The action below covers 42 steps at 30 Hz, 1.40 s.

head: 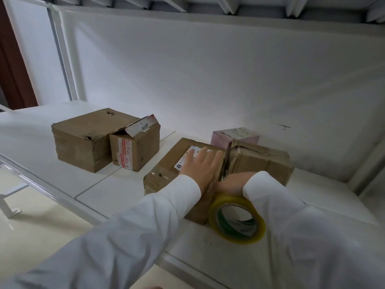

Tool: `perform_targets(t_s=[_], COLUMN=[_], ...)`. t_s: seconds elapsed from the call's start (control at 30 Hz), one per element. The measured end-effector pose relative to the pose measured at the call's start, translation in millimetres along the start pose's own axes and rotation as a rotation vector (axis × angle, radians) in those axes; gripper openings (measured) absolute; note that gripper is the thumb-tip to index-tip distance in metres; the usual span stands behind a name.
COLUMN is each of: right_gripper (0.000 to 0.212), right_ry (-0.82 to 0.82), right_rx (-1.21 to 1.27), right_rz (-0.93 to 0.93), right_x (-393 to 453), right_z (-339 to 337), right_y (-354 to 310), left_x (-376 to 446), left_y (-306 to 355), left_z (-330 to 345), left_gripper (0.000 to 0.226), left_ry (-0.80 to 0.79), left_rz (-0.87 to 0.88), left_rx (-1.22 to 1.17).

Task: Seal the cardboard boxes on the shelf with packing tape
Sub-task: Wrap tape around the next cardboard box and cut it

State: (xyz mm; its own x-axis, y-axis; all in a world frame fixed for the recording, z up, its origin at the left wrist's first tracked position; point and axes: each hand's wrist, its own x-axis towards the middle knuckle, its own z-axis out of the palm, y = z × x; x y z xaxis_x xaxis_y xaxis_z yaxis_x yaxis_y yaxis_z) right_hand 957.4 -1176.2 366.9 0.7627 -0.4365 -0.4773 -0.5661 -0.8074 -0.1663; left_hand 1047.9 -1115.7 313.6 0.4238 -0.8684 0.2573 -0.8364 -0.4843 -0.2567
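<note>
A wide cardboard box with a white label lies on the white shelf, its two top flaps meeting at a dark gap. My left hand lies flat on the left flap, fingers straight. My right hand rests on the box's near edge at the seam, fingers stretched leftward; its palm side is hidden. A roll of clear yellowish packing tape with a green core stands against the box front, just below my right hand. The right flap looks creased and slightly raised.
Two more cardboard boxes stand at the left: a large closed one and a smaller one with a lifted flap. A pink box sits behind the wide box against the white back wall. The shelf's front rail runs diagonally.
</note>
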Motion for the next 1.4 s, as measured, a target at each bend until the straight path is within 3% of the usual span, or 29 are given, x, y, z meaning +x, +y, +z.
perform_targets(t_s=[0.13,0.27,0.53,0.63,0.73,0.93,1.07,1.13,1.23,1.3,1.4], right_gripper=[0.044,0.054,0.055,0.053,0.053,0.052,0.052,0.051,0.052,0.053,0.055], right_ry=[-0.006,-0.025,-0.021,-0.014,-0.017,-0.017,-0.029,-0.04,-0.045,-0.047,-0.057], right_rx=[0.005,0.101,0.138,0.133,0.131,0.114,0.079,0.072,0.051,0.033,0.065], right_rz=[0.027,0.081,0.13,0.123,0.113,0.104,0.084,0.061,0.033,0.028,0.053], right_x=[6.6,10.2,7.7,4.3,4.1,2.4,1.1,0.6,3.0,6.2,9.7], right_z=[-1.9,0.3,0.3,1.1,1.1,0.6,-1.2,-2.7,-2.4,-1.1,-1.5], right_y=[-3.0,2.8,9.3,8.7,8.4,6.8,3.5,2.3,1.0,0.7,2.4], left_x=[3.3,-1.4,-12.4,-13.1,-11.8,-13.3,-7.0,-2.4,4.2,7.6,3.4], left_y=[4.3,-6.6,-59.8,-72.6,-71.6,-64.5,-43.4,-24.5,-5.0,-4.6,-11.4], left_z=[3.1,16.3,28.5,27.2,24.8,22.9,23.1,16.4,5.1,5.0,16.0], left_gripper=[0.081,0.06,0.067,0.065,0.049,0.042,0.04,0.061,0.096,0.098,0.083], left_ry=[0.019,-0.048,-0.161,-0.229,-0.249,-0.187,-0.043,0.016,-0.023,-0.017,0.0], left_rz=[-0.001,-0.221,-0.468,-0.595,-0.63,-0.608,-0.464,-0.275,0.024,0.037,-0.091], left_rx=[-0.135,-0.446,-0.13,-0.211,-0.305,-0.288,-0.023,0.094,0.205,0.189,0.074])
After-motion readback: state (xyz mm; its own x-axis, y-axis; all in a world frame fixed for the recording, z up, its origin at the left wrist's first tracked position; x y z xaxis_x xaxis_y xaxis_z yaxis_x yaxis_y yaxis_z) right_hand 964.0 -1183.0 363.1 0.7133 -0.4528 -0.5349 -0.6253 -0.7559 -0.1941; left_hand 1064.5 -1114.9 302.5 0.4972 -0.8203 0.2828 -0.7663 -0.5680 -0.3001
